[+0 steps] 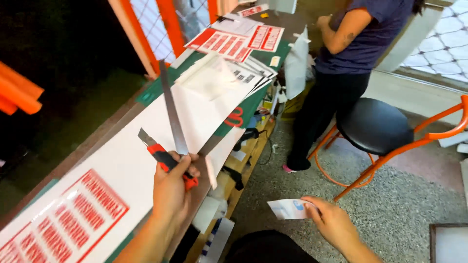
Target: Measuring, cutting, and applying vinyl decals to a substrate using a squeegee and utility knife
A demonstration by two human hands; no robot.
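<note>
My left hand [171, 187] grips a red and black utility knife [161, 157] with its blade out, together with a long metal ruler [172, 109] that sticks up and away over the table. Under them lies a large white sheet [146, 146] on the long work table [73, 158]. My right hand [329, 221] is off the table's edge, above the floor, and holds a small white paper slip [288, 208] with a blue mark by its corner.
Red-printed label sheets [63, 221] lie near me, and more red-printed sheets [234, 41] with stacked papers at the far end. Red scissors [235, 118] rest on the green mat. Another person [341, 63] stands at the table's far end beside a black stool [373, 124] with orange legs.
</note>
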